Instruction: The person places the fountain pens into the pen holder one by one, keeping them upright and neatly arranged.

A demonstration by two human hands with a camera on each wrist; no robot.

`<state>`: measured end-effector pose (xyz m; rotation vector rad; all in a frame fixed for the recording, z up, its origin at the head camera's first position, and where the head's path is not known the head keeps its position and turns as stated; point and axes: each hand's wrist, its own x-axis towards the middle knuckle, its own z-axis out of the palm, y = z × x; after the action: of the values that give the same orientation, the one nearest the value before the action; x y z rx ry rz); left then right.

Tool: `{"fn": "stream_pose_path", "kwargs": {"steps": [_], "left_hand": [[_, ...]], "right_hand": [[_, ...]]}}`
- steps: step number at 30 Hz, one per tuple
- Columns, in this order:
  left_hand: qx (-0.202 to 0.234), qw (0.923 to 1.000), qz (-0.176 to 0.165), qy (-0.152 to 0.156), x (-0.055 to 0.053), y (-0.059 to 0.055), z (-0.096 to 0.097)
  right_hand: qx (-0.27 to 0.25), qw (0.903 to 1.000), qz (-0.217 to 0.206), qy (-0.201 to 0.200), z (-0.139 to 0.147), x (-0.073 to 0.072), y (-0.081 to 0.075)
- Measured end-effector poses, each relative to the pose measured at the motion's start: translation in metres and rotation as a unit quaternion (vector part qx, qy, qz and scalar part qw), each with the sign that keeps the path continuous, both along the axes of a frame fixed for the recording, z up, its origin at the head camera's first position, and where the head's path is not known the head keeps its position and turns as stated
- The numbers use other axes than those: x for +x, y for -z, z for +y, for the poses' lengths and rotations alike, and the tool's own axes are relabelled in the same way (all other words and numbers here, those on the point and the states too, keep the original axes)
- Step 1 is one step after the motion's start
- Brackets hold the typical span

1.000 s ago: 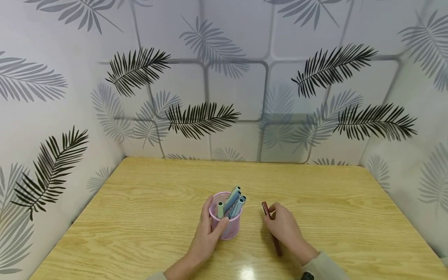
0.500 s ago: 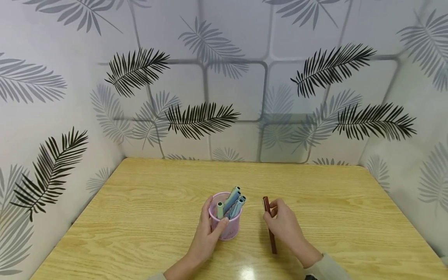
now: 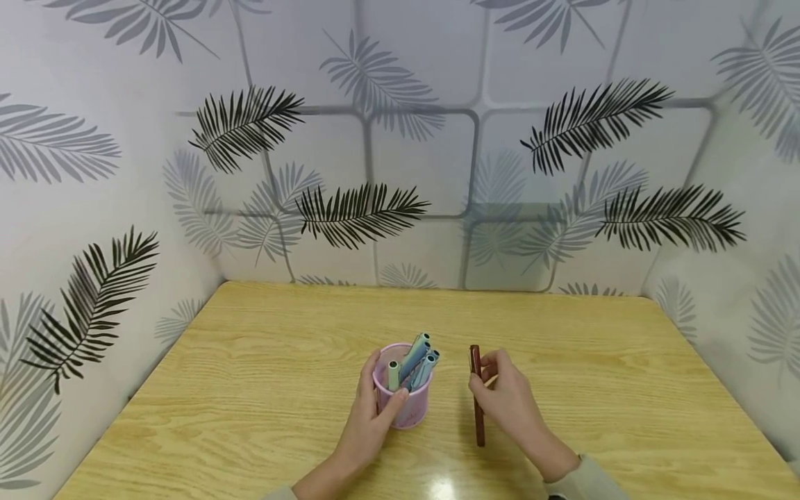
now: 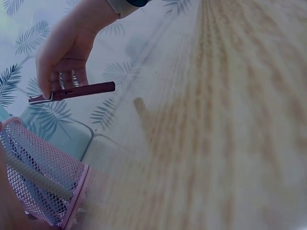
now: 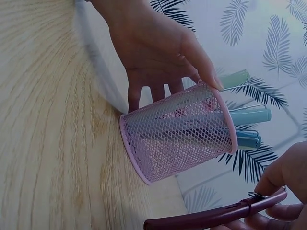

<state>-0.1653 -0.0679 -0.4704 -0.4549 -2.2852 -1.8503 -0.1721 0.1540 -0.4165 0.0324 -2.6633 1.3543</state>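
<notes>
My left hand (image 3: 369,423) grips a pink mesh pen cup (image 3: 412,411) on the table, thumb at the near rim and fingers round its left side. Several green and blue capped pens (image 3: 414,360) lean inside it. To the right, my right hand (image 3: 509,397) pinches a dark red pen (image 3: 479,423) between thumb and fingertips, clip end up. In the left wrist view the red pen (image 4: 86,91) hangs above the wood, apart from its shadow. Seen from the right wrist, the mesh cup (image 5: 182,136) is upright and the red pen (image 5: 206,219) is beside it, not touching.
A light wood-grain table (image 3: 281,354) reaches back to walls (image 3: 412,250) covered with leaf prints. Light glares off the table (image 3: 442,486) near its front.
My right hand has risen slightly, and the red pen has turned closer to upright, its lower end swinging left. The left hand and the cup stay in place.
</notes>
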Motion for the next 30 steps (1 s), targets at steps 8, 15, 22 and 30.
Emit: {"fn": "stream_pose_path", "kwargs": {"steps": [8, 15, 22, 30], "left_hand": [[-0.001, 1.0, -0.005, 0.004, 0.004, -0.005, 0.001], [0.005, 0.9999, -0.009, 0.013, 0.017, -0.033, 0.002], [0.001, 0.9996, -0.021, 0.019, 0.019, -0.039, 0.002], [0.001, 0.9996, -0.018, 0.022, 0.02, -0.039, 0.001]], "right_hand": [[-0.047, 0.9979, 0.045, 0.009, -0.005, 0.006, -0.007], [-0.107, 0.9896, 0.096, -0.008, -0.01, 0.01, -0.015], [-0.157, 0.9742, 0.159, -0.034, -0.02, 0.024, -0.036], [-0.228, 0.9402, 0.242, -0.072, -0.024, 0.024, -0.037]]}}
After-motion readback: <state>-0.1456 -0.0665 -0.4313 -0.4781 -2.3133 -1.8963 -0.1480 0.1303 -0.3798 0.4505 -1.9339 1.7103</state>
